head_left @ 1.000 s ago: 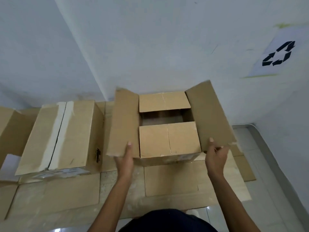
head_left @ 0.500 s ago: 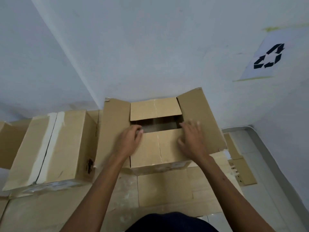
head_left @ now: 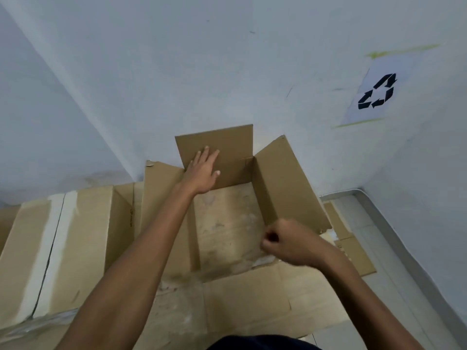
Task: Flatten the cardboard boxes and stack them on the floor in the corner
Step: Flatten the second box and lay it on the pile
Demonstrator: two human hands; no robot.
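Observation:
An open cardboard box (head_left: 227, 223) stands on the floor against the wall, its inside showing. Its far flap (head_left: 227, 145) is raised upright against the wall. My left hand (head_left: 202, 170) lies flat on that flap with the fingers spread. The right side flap (head_left: 288, 183) and the left side flap (head_left: 161, 198) are folded outward. My right hand (head_left: 285, 243) has its fingers curled at the box's near right corner, pinching the near edge. The near flap is hidden under my arms.
A closed, taped cardboard box (head_left: 63, 248) stands just left of the open one. Flattened cardboard (head_left: 252, 299) covers the floor under and in front of the boxes. Small cardboard pieces (head_left: 353, 253) lie at the right by the wall corner. A recycling sign (head_left: 376, 92) hangs on the wall.
The two inner flaps were lying over the box. My left hand has pushed the far one up against the wall, and my right hand has pulled the near one toward me.

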